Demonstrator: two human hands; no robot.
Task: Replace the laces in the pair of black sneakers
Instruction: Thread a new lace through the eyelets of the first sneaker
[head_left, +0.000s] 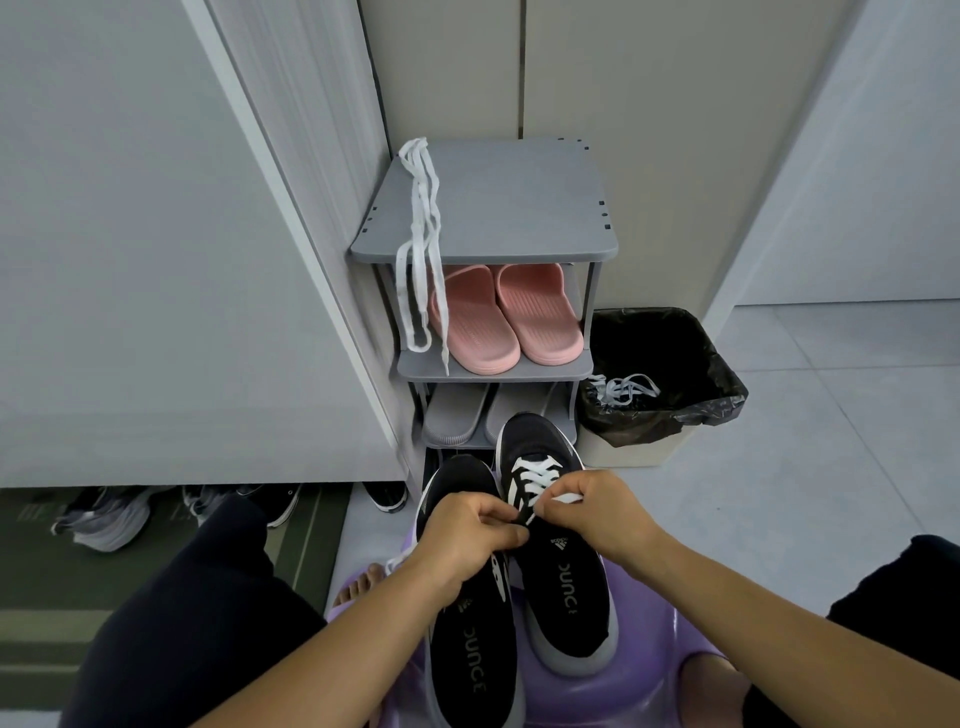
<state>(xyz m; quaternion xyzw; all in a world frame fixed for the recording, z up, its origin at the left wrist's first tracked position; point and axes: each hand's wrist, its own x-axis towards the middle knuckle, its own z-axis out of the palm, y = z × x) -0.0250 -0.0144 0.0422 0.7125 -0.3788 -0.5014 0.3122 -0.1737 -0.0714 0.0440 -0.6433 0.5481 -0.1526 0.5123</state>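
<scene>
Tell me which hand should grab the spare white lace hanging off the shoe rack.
Left, probably. The spare lace hangs over the left edge of the rack, nearer the left hand; the right hand pinches a lace end at the laced sneaker.

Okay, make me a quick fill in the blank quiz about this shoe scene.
The slippers on the rack's second shelf are ____.
The spare lace hangs from the rack's ____ shelf.
The left hand and right hand pinch the laced sneaker's ____ lace.
Discarded laces lie in a bin lined with a ____ bag.
Missing words: pink, top, white, black.
</scene>
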